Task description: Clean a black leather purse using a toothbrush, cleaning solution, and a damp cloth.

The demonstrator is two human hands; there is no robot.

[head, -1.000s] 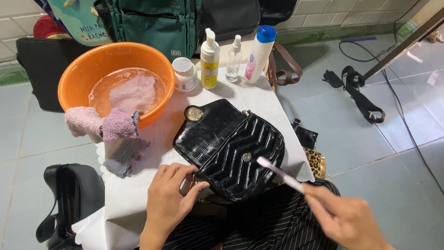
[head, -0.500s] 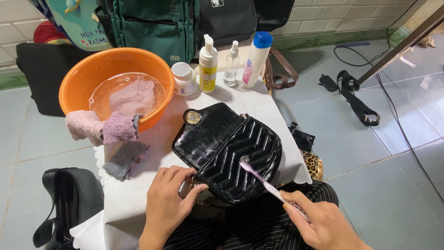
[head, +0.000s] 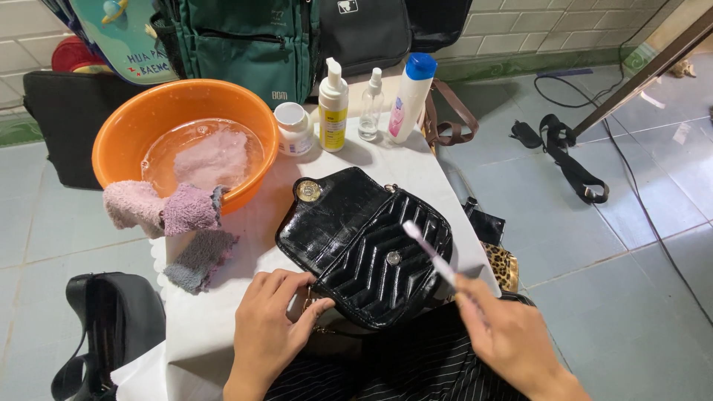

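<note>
A glossy black quilted handbag [head: 356, 238] lies on the small white table [head: 245, 223], its flap open toward the basin. My left hand [head: 271, 327] grips the bag's near left corner at the table's front edge. My right hand [head: 512, 338] holds a pale pink toothbrush [head: 431, 252], whose head rests over the quilted front of the bag near its right side.
An orange basin [head: 119, 134] with soapy water and a pink cloth stands at the table's back left; two pink cloths [head: 160, 208] hang on its rim, a grey one [head: 197, 256] below. A white jar [head: 293, 128] and three bottles [head: 334, 108] line the back. Bags surround the table.
My right hand has brought the toothbrush in from the right and up over the bag's quilted front. My left hand keeps its hold on the bag.
</note>
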